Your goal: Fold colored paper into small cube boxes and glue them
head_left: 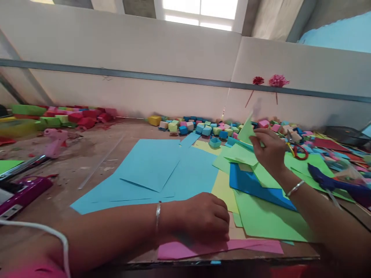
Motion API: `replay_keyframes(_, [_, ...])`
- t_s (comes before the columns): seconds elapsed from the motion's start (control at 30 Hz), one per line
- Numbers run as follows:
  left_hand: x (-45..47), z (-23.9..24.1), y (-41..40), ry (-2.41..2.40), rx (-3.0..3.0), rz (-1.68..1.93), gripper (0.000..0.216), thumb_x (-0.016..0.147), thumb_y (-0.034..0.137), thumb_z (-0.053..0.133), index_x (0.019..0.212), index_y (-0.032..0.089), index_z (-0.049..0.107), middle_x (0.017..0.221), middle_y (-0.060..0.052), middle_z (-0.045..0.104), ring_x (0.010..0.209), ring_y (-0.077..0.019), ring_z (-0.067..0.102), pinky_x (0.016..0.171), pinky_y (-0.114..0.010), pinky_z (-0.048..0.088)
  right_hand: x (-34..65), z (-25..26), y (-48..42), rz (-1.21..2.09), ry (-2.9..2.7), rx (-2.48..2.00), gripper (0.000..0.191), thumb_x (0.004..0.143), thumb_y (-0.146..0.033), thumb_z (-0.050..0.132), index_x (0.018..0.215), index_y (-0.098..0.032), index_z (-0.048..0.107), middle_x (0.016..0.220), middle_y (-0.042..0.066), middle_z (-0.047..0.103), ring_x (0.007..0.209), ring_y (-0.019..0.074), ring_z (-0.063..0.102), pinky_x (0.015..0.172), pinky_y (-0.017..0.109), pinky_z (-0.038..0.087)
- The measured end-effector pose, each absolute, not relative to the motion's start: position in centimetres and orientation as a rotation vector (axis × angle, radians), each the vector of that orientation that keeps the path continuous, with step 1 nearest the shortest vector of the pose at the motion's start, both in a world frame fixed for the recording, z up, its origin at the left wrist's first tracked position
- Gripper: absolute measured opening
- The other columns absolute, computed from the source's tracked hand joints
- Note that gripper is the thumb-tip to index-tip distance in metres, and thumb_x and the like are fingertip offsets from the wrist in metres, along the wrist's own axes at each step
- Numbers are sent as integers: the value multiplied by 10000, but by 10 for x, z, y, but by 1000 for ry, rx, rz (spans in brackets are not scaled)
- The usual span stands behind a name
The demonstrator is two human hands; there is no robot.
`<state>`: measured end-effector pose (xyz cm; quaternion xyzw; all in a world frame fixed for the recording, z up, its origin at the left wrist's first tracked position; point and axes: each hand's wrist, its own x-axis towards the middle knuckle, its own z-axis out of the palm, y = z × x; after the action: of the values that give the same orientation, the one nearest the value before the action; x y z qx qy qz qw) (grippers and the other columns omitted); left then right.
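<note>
My right hand is raised over the paper pile at the right, thumb and fingers pinched on a light green paper piece that stands up in a point. Loose light green paper lies just below that hand. My left hand rests closed near the front edge of the table, its fingers curled under. Whatever it may hold is hidden. A pink paper strip lies beside and below it. Large light blue sheets spread out beyond my left forearm.
Small folded paper cubes line the wall. Scissors and a dark blue tool lie at right. At left are a pink glue gun, a clear stick, a purple device and a white cable.
</note>
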<state>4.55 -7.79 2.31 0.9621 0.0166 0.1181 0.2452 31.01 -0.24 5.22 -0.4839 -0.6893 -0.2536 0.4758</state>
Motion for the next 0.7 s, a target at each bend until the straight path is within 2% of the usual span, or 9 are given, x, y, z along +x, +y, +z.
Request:
replay_keyframes(0.13, [44,19,-78,90,2591,280,251,867,301,493,676,266,653,831,-125,693,870,-260,614,832,-371,473,262,22,-12,-504,-2247,-619,256,927,-167,445,955,-257,682,1010,74,703,975,199,631,851,363,498])
replay_keyframes(0.2, [44,17,-79,80,2576,296,257,858,346,520,668,257,668,807,-131,695,851,-270,617,815,-384,474,245,2,-13,-436,-2487,-491,263,940,-140,428,966,-228,675,982,67,710,990,191,631,866,374,494])
replay_keyframes(0.3, [44,14,-76,169,2566,413,250,864,365,536,722,240,701,808,-129,705,837,-267,630,817,-385,464,238,-19,-10,-336,-2556,-527,225,956,-175,442,947,-183,666,958,72,716,924,173,649,837,355,504])
replay_keyframes(0.37, [42,13,-64,387,2505,637,247,890,324,505,804,232,717,873,-119,711,879,-252,630,864,-376,448,241,-22,-8,-300,-2544,-560,191,950,-206,475,946,-177,663,981,76,716,906,170,653,817,346,512])
replay_keyframes(0.47, [37,11,-27,886,2311,982,200,865,326,544,956,248,704,1027,-91,686,1017,-265,585,956,-397,401,246,-20,-6,-293,-2553,-569,169,942,-208,495,961,-177,660,1007,82,714,925,172,654,815,342,518])
replay_keyframes(0.6, [24,7,29,1423,1891,1068,289,740,292,658,1020,220,666,1196,-83,616,1210,-301,463,1084,-421,277,247,-21,-3,-297,-2583,-555,188,940,-158,479,932,-185,664,1005,76,720,981,170,651,849,346,513])
replay_keyframes(0.7, [17,4,47,1456,1774,1012,326,714,343,679,1001,189,660,1036,-85,671,1035,-295,581,991,-428,387,247,-22,-2,-303,-2561,-526,175,925,-130,497,910,-178,664,1013,75,722,1001,174,652,842,347,523])
